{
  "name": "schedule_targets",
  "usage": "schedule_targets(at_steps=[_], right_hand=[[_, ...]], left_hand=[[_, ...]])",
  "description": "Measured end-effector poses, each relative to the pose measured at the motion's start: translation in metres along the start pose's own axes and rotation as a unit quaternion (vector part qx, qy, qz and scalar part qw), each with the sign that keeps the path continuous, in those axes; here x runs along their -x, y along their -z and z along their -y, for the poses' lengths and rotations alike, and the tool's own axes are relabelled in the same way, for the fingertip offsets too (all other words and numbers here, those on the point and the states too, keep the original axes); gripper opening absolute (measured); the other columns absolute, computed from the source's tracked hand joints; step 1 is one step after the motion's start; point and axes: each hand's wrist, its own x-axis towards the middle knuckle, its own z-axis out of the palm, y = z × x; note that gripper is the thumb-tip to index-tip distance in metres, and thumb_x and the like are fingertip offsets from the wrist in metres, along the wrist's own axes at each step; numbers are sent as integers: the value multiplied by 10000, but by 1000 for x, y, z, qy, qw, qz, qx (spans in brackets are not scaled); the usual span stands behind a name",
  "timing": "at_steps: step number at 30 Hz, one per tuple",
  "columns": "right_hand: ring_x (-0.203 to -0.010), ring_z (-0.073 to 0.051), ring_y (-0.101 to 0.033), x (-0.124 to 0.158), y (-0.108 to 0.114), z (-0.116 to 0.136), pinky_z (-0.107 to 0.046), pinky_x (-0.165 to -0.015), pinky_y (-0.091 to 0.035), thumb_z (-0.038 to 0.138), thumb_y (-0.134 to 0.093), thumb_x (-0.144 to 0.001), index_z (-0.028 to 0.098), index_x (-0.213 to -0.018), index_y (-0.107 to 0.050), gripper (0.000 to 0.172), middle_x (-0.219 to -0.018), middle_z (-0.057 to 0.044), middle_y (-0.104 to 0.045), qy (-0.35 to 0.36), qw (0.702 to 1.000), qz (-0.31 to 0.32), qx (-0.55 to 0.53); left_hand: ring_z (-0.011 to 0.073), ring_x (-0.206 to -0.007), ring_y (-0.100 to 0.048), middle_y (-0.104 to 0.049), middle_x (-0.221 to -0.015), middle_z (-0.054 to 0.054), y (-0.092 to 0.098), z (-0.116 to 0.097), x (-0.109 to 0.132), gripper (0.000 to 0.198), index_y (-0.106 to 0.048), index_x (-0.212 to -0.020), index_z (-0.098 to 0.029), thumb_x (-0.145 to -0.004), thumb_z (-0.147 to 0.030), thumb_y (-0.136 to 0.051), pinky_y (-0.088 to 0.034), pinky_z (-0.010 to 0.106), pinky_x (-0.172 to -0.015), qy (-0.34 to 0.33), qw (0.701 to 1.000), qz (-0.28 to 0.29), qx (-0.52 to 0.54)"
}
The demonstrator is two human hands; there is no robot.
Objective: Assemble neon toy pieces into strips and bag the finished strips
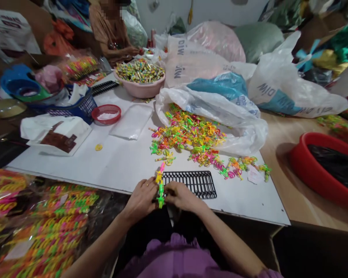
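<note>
Working at the near edge of the counter (118, 166), the person has a black rack (200, 181) before them, its left end between the left hand (142, 197) and the right hand (180, 196). A pink-and-yellow toy (160, 174) and a green toy (161, 195) line up along that end. The right grip is narrow, fingers bent beside the green toy; whether either grip closes on it cannot be told. The work on this rack looks barely begun: toys show only at its left end, and the visible slots rightward show the counter through them. Plenty seems left, since a loose heap of toys (191, 129) spills from a white bag (249, 135) toward the counter's right edge. Below the near-left corner, bagged rows of toys (55, 231) look like finished work.
</note>
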Motion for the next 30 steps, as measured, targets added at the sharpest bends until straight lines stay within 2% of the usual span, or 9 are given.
schedule_targets(at_steps=[4, 7, 9, 12, 15, 17, 20, 24, 30], right_hand=[[-885, -178, -542, -48, 34, -4, -267, -712, -412, 108, -475, -813, 187, -1017, -574, 240, -989, -63, -584, -10, 982, -124, 139], [-955, -224, -513, -85, 41, 1, -303, -724, -411, 142, -470, -840, 170, -967, -590, 177, -1058, -109, -550, 42, 962, -100, 252], [-952, -231, -505, -86, 39, -2, -319, -757, -405, 137, -454, -855, 164, -919, -600, 162, -1021, -114, -556, 67, 950, -75, 295], [-943, -207, -501, -53, 37, -22, -313, -798, -392, 79, -414, -859, 171, -940, -590, 215, -1006, -96, -556, 75, 941, -77, 320], [-942, -166, -512, -15, 43, -40, -269, -796, -391, 54, -403, -857, 197, -995, -573, 261, -1030, -58, -565, 60, 952, -79, 289], [-933, -169, -522, -6, 44, -41, -264, -777, -394, 123, -430, -870, 198, -985, -575, 199, -1003, -58, -579, -13, 953, -126, 277], [-895, -210, -544, -18, 41, -30, -289, -731, -406, 239, -486, -854, 165, -901, -584, 132, -930, -95, -599, -137, 935, -173, 278], [-803, -220, -585, -36, 39, -25, -304, -662, -413, 202, -467, -828, 141, -916, -577, 153, -887, -118, -632, -247, 926, -173, 226], [-665, -139, -572, -18, 49, -39, -245, -623, -425, 236, -561, -731, 159, -865, -582, 156, -730, -18, -623, -178, 955, -228, -73]], left_hand=[[274, -1140, -491, -597, -1133, 128, 0, 0, 16, 382, -553, -1049, -162, -771, -422, -588, -385, 416, -941, 11, 1000, -12, -11], [271, -1119, -506, -618, -1096, 111, 3, -1, 20, 333, -559, -1037, -163, -788, -384, -583, -405, 409, -916, 17, 1000, -8, -22], [263, -1116, -508, -628, -1072, 94, 4, 0, 21, 275, -568, -1008, -168, -801, -349, -574, -409, 400, -911, 18, 1000, -5, -24], [260, -1132, -495, -623, -1087, 88, 3, 3, 22, 275, -575, -1008, -176, -804, -361, -571, -405, 401, -916, 17, 999, -16, -24], [271, -1117, -497, -617, -1098, 101, -1, 4, 17, 326, -567, -1053, -170, -813, -390, -549, -407, 416, -901, 25, 999, -26, -30], [275, -1090, -506, -619, -1079, 107, -4, 3, 11, 324, -575, -1033, -164, -822, -407, -531, -412, 418, -889, 33, 999, -25, -31], [275, -1075, -503, -614, -1067, 104, -5, 1, 7, 326, -584, -1011, -168, -819, -425, -528, -418, 421, -890, 48, 998, -21, -22], [258, -1119, -482, -591, -1125, 101, -2, 10, 10, 267, -593, -1006, -171, -816, -342, -516, -393, 424, -959, 43, 998, -1, 44], [179, -922, -576, -609, -1063, 68, 6, 29, -23, 334, -561, -1103, -179, -798, -283, -474, -477, 314, -815, 157, 955, -39, 247]])
